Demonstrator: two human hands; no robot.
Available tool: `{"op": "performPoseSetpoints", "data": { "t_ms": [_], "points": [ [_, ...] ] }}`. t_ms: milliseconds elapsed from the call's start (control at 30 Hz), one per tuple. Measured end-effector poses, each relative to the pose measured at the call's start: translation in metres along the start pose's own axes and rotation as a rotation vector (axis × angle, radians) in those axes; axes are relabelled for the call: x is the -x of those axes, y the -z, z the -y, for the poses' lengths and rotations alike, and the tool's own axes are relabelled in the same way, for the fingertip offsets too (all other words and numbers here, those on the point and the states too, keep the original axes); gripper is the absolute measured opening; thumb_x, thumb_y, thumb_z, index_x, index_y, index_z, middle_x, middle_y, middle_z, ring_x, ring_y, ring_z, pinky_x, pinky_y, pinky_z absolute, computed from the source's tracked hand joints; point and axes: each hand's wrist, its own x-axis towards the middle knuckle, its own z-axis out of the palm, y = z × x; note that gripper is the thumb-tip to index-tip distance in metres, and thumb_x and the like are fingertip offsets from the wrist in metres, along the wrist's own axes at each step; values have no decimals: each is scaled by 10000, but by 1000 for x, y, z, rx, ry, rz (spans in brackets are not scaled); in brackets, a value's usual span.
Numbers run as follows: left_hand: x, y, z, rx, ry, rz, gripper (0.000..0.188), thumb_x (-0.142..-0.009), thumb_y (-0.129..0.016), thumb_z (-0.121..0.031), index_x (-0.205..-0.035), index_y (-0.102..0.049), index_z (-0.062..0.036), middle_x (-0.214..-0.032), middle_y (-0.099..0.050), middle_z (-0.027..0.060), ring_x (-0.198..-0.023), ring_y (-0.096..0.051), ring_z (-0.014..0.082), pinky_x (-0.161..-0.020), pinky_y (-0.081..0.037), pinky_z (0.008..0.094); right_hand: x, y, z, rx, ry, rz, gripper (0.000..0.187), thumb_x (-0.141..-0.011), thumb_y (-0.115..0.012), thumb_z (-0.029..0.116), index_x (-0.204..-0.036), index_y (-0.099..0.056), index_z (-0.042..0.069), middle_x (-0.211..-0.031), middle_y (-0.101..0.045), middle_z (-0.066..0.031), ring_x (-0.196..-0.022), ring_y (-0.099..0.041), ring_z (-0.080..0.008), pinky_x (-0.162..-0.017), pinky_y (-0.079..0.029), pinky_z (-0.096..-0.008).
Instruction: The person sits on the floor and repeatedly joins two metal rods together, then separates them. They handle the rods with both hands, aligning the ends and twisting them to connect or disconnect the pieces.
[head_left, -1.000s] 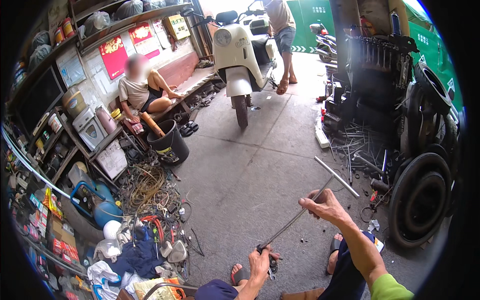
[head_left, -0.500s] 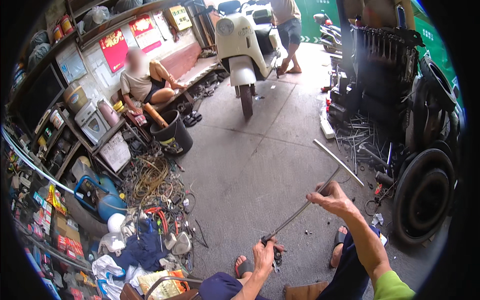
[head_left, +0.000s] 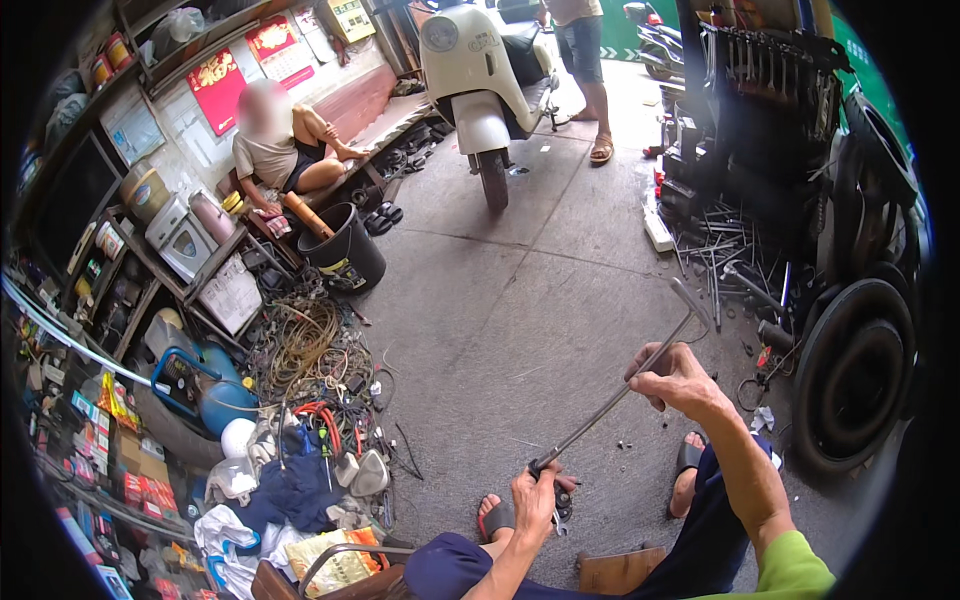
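Note:
Slanting across in front of me is a long metal T-handle wrench, its crossbar pointing away and smeared by motion. My left hand is closed round its near end, just below a dark collar. Higher up the shaft, near the crossbar, my right hand pinches the rod between thumb and fingers. What sits inside my left fist is hidden. Small metal tools lie on the floor close to the left hand, partly covered by it.
A white scooter stands ahead, with a person beside it. Another person sits on a bench at left. Black bucket, tangled cables and cloths lie left. Wheels and metal rods are at right.
The wrench's crossbar has turned from a wide slant to a short blurred one. My right hand has shifted slightly on the shaft. The standing person has stepped to the right.

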Motion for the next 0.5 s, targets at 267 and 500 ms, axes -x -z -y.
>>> {"op": "performPoseSetpoints", "data": {
  "t_ms": [267, 500],
  "points": [
    [0, 5, 0, -10, 33, -9, 275, -928, -562, -228, -927, -610, 42, -667, -666, 178, -714, -688, 263, -641, -553, 335, 0, -9, -9, 171, 47, -129, 511, -860, -656, 521, -656, -639, 53, -505, -531, -2, -430, -474, -79, -396, -359, -268],
    [-1, 3, -1, 8, 48, 11, 305, -945, -561, -267, -958, -582, 37, -686, -668, 177, -723, -686, 257, -631, -551, 334, -1, -2, -5, 151, 82, -127, 435, -863, -651, 400, -621, -623, 41, -517, -526, -5, -464, -468, -83, -430, -342, -289]
  ]
}}
